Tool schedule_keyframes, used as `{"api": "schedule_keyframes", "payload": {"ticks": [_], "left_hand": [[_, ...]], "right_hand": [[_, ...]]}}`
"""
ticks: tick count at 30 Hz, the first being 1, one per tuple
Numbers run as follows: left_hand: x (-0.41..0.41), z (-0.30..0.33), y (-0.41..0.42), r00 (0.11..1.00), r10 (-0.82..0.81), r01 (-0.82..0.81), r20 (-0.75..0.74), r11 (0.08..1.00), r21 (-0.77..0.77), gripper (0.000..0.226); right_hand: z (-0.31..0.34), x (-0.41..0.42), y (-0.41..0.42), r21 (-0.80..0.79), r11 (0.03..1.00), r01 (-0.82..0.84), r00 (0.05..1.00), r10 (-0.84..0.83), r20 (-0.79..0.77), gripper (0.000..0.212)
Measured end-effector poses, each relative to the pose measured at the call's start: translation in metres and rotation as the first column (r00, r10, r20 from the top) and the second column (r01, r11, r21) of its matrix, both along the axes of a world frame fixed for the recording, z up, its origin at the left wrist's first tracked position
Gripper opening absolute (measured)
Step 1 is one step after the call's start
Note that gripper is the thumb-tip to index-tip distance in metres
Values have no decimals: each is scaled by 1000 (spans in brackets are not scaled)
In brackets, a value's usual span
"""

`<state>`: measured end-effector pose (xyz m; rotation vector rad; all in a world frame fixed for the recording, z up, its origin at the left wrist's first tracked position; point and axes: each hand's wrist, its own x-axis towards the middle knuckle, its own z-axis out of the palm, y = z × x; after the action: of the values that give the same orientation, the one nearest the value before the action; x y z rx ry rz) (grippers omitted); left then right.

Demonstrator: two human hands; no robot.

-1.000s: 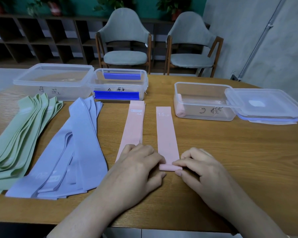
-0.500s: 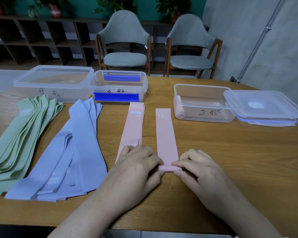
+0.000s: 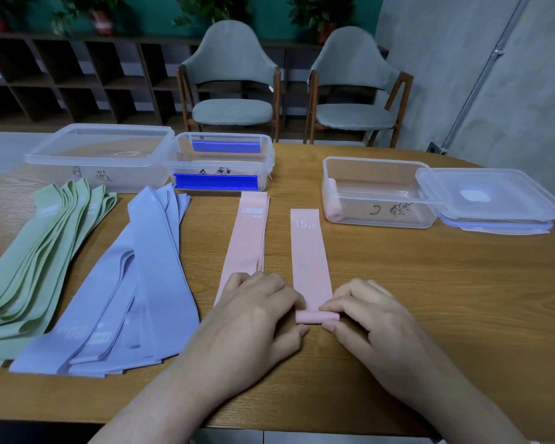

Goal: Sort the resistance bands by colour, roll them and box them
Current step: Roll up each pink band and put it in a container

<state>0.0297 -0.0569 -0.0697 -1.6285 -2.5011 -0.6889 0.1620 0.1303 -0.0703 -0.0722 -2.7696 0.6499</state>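
So far the sorting looks done: green bands (image 3: pixel 36 257), blue bands (image 3: pixel 125 283) and pink bands (image 3: pixel 247 238) lie in separate piles on the surface (image 3: pixel 430 299), and one pink roll (image 3: pixel 333 203) sits in the open box (image 3: pixel 378 193). Your left hand (image 3: pixel 253 315) and right hand (image 3: pixel 375 318) pinch the rolled near end of the pink band (image 3: pixel 310 261), barely started. The other two boxes (image 3: pixel 220 161) seem to hold no bands, and nothing blocks the way to the open box.

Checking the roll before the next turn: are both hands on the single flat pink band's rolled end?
Touching. The head view shows the left hand and right hand fingertips pressed against the rolled near end of the single pink band.
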Motion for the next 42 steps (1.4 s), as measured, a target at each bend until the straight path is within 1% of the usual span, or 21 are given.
{"api": "schedule_keyframes", "payload": {"ticks": [2,5,10,13,15,17,23,29,31,37,42], "left_hand": [[0,0,0,1000,2,-2,-6,1000,-3,19],[0,1,0,1000,9,-9,-7,1000,-8,20],[1,1,0,1000,14,-14,-8,1000,-6,23],[1,1,0,1000,21,-21,-2,1000,-5,27],[1,1,0,1000,19,-20,-4,1000,-7,24],[1,2,0,1000,18,-18,-12,1000,-12,20],[1,2,0,1000,18,-18,-15,1000,-10,22],[1,3,-1,1000,18,-18,-6,1000,-16,25],[2,3,0,1000,18,-18,-7,1000,-14,26],[2,3,0,1000,20,-20,-6,1000,-13,26],[1,2,0,1000,21,-21,-8,1000,-14,22]], "right_hand": [[0,0,0,5,1000,2,1000,-2,10,31],[0,1,0,3,1000,14,1000,-14,18,30],[1,1,1,-17,1000,14,1000,-14,24,17],[1,1,1,-32,999,8,1000,-8,14,28],[1,0,0,-41,999,11,1000,-11,12,31],[2,1,0,-48,999,16,1000,-15,18,28],[2,1,1,-54,998,14,1000,-12,27,14],[2,1,0,-57,998,12,1000,-11,21,33],[3,1,0,-60,998,16,1000,-15,27,32],[2,2,1,-64,998,27,999,-25,34,16],[2,2,0,-65,998,17,999,-15,32,27]]}}
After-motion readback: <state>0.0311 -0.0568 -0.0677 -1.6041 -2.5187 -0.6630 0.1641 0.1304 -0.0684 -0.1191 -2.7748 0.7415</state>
